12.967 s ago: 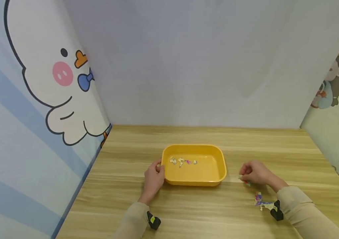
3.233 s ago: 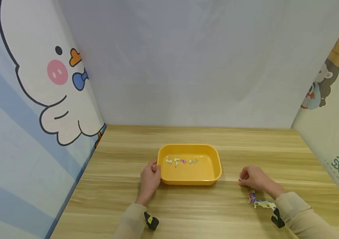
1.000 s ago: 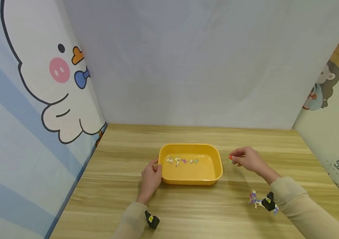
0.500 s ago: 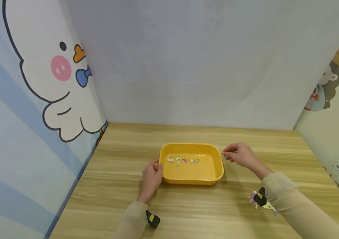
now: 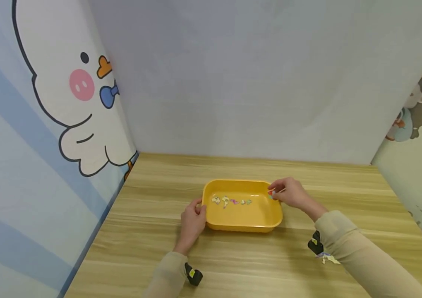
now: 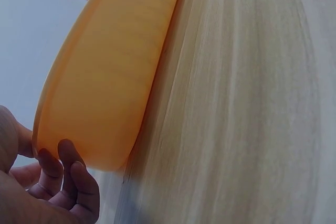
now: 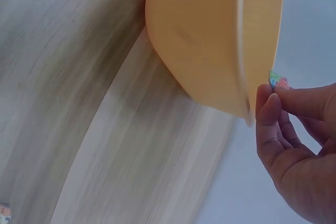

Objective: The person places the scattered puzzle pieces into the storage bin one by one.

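the right hand (image 5: 292,193) pinches a small colourful piece (image 5: 271,193) between thumb and fingertips, over the tray (image 5: 240,215) end nearest it; the left hand (image 5: 192,221) grips the opposite end, fingers curled. the piece is probably light, stiff and fragile; best held by its edges.

Yellow tray (image 5: 242,228), pieces (image 5: 329,259) on table (image 5: 255,263).

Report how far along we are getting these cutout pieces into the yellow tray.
Looks done: five small cutout pieces lie in a row in the yellow tray. In hand: the right hand pinches a red-and-blue piece at the tray's right end, not yet set down; the left hand holds the left end. Apparently remaining: patterned cutouts on the table, partly hidden, so uncountable.
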The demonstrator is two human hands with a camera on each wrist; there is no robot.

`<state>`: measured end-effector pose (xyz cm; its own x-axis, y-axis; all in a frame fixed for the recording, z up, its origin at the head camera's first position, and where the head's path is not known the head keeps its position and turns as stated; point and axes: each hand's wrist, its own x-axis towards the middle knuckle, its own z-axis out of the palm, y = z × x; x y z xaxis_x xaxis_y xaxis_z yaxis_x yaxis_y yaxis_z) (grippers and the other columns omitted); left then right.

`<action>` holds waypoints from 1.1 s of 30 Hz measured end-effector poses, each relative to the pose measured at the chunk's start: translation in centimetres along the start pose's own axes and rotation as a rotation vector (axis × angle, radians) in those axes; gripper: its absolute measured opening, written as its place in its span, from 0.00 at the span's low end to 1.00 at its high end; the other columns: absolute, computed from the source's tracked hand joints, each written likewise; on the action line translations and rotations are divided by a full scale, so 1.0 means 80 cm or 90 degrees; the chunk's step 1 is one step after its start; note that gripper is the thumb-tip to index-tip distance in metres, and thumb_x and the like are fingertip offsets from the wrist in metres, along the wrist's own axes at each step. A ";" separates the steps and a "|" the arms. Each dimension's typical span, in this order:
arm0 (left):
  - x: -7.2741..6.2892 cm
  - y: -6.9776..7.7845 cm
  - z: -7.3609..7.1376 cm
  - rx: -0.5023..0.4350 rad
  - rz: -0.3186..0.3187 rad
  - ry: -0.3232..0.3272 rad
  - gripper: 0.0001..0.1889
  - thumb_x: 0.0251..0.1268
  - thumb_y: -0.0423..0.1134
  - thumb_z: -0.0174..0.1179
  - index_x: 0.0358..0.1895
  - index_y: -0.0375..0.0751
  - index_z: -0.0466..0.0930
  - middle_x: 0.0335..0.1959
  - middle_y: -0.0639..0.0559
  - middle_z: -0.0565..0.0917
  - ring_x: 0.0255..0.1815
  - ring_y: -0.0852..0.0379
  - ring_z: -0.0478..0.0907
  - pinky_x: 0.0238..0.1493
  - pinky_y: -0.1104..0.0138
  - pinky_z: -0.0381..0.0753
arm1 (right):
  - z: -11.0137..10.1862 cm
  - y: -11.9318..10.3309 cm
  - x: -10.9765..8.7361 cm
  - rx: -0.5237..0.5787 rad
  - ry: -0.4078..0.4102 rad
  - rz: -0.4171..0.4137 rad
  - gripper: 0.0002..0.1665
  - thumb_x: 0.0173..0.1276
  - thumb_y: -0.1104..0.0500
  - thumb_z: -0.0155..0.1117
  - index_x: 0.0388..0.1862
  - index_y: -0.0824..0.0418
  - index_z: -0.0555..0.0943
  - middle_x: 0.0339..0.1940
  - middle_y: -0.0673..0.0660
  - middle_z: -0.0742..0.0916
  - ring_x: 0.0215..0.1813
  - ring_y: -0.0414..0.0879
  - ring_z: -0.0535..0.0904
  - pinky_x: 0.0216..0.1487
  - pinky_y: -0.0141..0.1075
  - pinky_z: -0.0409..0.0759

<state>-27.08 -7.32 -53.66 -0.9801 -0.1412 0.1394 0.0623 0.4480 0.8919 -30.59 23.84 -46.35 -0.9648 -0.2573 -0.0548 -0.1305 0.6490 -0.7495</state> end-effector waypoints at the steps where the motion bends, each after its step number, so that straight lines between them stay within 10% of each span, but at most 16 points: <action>1: 0.000 0.000 0.000 0.000 0.001 0.002 0.14 0.65 0.32 0.56 0.53 0.33 0.79 0.17 0.53 0.71 0.14 0.60 0.67 0.16 0.68 0.67 | 0.001 -0.001 0.001 -0.004 -0.003 0.000 0.14 0.60 0.72 0.63 0.46 0.73 0.81 0.36 0.62 0.84 0.35 0.56 0.82 0.34 0.44 0.81; 33: -0.001 0.003 0.002 0.010 -0.002 0.016 0.14 0.64 0.32 0.58 0.52 0.33 0.80 0.16 0.54 0.71 0.15 0.61 0.67 0.16 0.69 0.67 | 0.051 -0.021 0.041 -0.207 -0.004 -0.010 0.09 0.57 0.72 0.62 0.36 0.70 0.85 0.31 0.59 0.85 0.34 0.50 0.79 0.35 0.39 0.78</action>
<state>-26.98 -7.08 -53.49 -0.9752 -0.1652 0.1472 0.0555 0.4614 0.8854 -32.56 18.97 -47.93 -0.9605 -0.2736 -0.0501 -0.2131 0.8394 -0.5000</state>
